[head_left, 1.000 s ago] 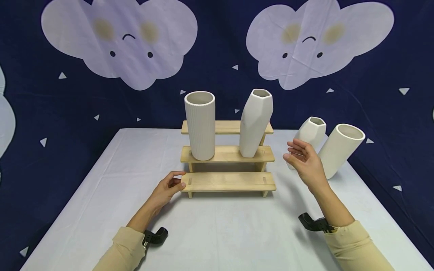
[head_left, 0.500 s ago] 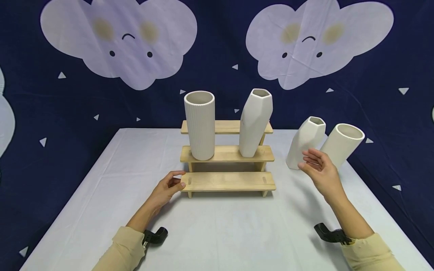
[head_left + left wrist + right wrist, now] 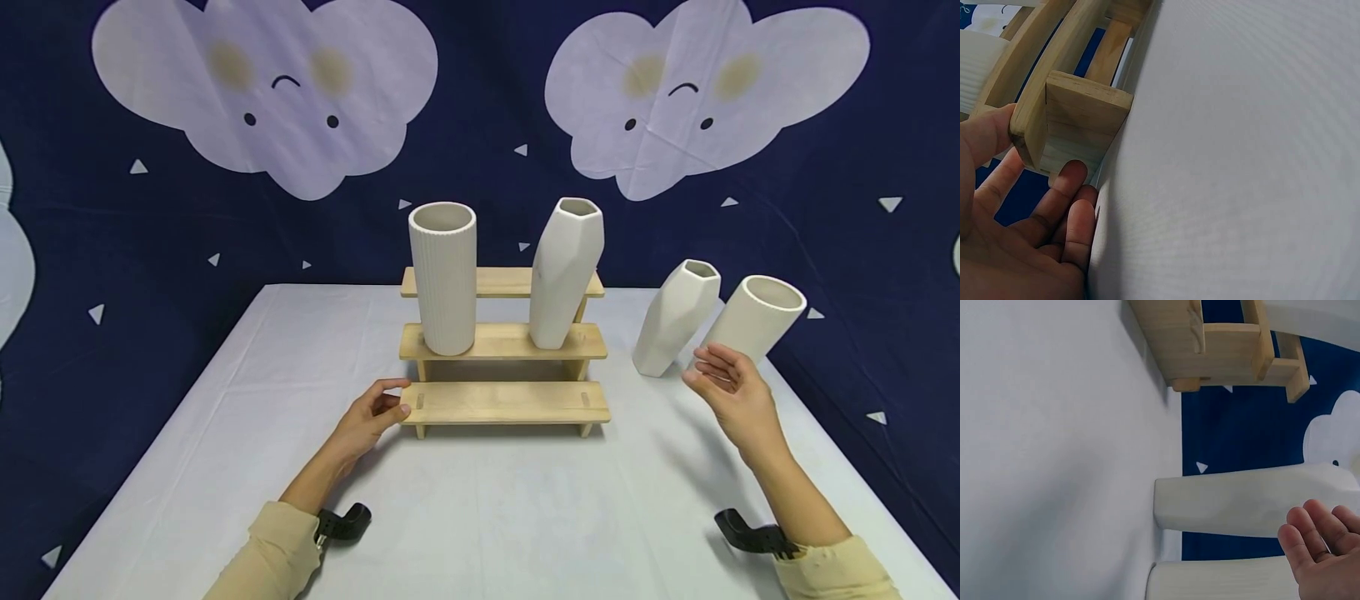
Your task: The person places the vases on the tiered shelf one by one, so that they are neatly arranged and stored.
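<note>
My left hand (image 3: 369,421) pinches the left end of the lowest step of a three-tier wooden display stand (image 3: 506,400). In the left wrist view the thumb and index finger (image 3: 1000,181) lie at the board's end, the other fingers loosely bent. My right hand (image 3: 738,400) holds nothing; its fingers are slightly bent in front of a white round vase (image 3: 757,321) at the right. Whether they touch cannot be told in the head view; the right wrist view shows the fingers (image 3: 1297,547) apart from that vase's visible part. A white faceted vase (image 3: 675,321) stands just left of it.
On the stand's middle step stand a ribbed white cylindrical vase (image 3: 444,283) and a faceted white vase (image 3: 566,275). White cloth covers the table (image 3: 480,517). Behind hangs a dark blue curtain (image 3: 480,125) with cloud prints.
My right hand has moved right and toward me, from in front of the faceted vase to in front of the round one. My left hand stays on the stand.
</note>
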Demonstrator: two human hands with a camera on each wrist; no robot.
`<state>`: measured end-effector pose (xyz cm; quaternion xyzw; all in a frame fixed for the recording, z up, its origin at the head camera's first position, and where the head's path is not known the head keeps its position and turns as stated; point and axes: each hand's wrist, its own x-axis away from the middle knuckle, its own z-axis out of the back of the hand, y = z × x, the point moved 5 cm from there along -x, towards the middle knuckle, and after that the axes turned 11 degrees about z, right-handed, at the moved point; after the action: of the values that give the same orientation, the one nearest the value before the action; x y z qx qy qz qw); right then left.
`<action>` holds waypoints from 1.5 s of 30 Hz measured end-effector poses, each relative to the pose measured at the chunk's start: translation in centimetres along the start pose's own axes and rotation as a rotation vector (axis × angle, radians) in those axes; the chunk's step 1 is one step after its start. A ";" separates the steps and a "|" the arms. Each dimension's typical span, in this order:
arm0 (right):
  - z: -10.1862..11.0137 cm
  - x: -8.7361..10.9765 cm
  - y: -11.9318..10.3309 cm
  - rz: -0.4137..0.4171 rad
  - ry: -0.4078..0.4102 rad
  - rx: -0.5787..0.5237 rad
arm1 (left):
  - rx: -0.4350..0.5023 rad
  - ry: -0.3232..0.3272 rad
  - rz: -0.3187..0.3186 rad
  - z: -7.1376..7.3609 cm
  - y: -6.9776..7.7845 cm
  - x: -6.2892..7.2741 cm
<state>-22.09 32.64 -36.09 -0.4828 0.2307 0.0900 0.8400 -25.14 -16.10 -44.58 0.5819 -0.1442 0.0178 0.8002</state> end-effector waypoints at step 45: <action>0.7 -0.1 4.9 -0.132 0.069 0.090 | 0.007 -0.005 0.001 -0.1 0.1 0.1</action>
<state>-23.75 35.75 -39.49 -0.4614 0.2309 0.0073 0.8566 -25.04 -16.02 -44.49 0.5848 -0.1461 0.0173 0.7977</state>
